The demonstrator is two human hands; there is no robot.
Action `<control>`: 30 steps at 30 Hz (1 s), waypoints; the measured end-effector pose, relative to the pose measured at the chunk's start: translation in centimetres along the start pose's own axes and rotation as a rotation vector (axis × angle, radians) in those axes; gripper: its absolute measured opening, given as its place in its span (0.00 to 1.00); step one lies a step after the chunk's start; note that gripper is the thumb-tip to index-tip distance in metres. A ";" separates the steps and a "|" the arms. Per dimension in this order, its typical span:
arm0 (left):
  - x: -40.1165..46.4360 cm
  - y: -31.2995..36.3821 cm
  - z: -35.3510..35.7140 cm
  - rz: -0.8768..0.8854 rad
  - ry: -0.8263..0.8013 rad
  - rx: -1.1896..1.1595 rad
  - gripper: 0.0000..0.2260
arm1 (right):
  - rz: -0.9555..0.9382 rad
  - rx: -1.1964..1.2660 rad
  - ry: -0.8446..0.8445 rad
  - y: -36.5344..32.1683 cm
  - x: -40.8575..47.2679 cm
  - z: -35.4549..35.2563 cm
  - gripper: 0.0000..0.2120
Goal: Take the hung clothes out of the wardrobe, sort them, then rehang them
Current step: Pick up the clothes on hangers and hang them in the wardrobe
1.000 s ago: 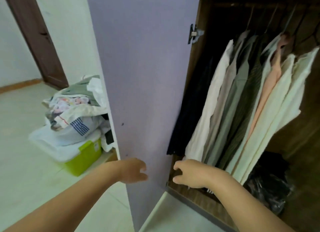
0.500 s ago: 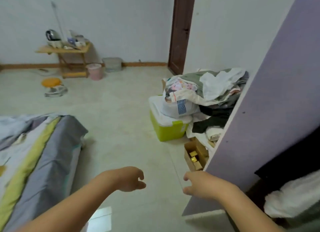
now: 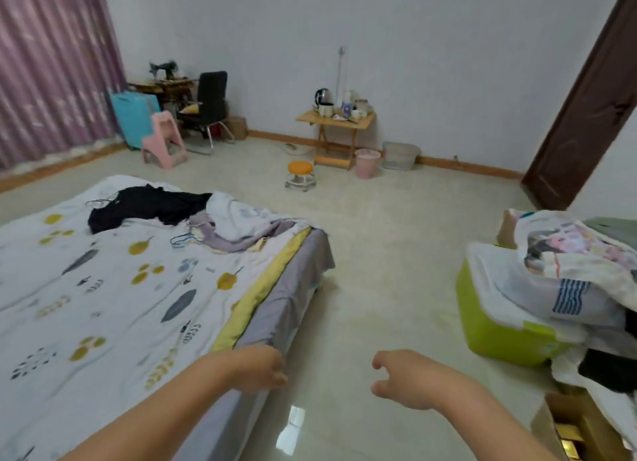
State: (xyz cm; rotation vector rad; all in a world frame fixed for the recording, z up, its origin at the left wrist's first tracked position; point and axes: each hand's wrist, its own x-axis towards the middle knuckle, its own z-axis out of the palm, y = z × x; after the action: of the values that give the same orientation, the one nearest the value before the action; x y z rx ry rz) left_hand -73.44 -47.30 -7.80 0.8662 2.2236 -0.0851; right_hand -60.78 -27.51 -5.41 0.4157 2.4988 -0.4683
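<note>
Both hands are out in front of me and carrying nothing: left hand (image 3: pixel 263 369) loosely curled over the bed's (image 3: pixel 103 288) corner, right hand (image 3: pixel 401 378) loosely curled above the floor (image 3: pixel 379 271). The wardrobe isn't in view from here. Clothes lie on the bed already: a black garment (image 3: pixel 148 205) with a hanger wire showing, and a pale heap (image 3: pixel 234 226) beside it. I judge I'm in the taking-out step, between loads. Next move, I reckon, means facing the wardrobe and gripping hangers off the rail. To my right, a green bin (image 3: pixel 496 333) under laundry (image 3: pixel 568 264).
</note>
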 end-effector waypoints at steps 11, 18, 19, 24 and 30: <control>0.9 -19.7 -3.9 -0.181 0.062 -0.224 0.21 | -0.181 -0.064 -0.080 -15.2 12.9 -3.2 0.21; 5.2 -25.5 -6.4 -0.251 0.079 -0.357 0.20 | -0.245 -0.145 -0.155 -18.3 20.6 -6.6 0.21; 6.2 -25.8 -6.9 -0.255 0.090 -0.383 0.20 | -0.241 -0.155 -0.162 -18.2 21.9 -7.2 0.22; 12.8 -26.9 -10.5 -0.315 0.175 -0.502 0.19 | -0.250 -0.229 -0.160 -15.8 29.3 -11.5 0.23; 20.8 -25.2 -16.3 -0.382 0.242 -0.582 0.17 | -0.273 -0.272 -0.142 -11.1 38.6 -18.7 0.23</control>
State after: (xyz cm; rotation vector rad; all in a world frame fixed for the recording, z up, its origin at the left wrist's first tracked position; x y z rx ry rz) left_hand -109.24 -50.08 -14.54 0.1360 2.4150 0.4876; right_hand -104.54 -22.33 -10.31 -0.0645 2.4428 -0.2449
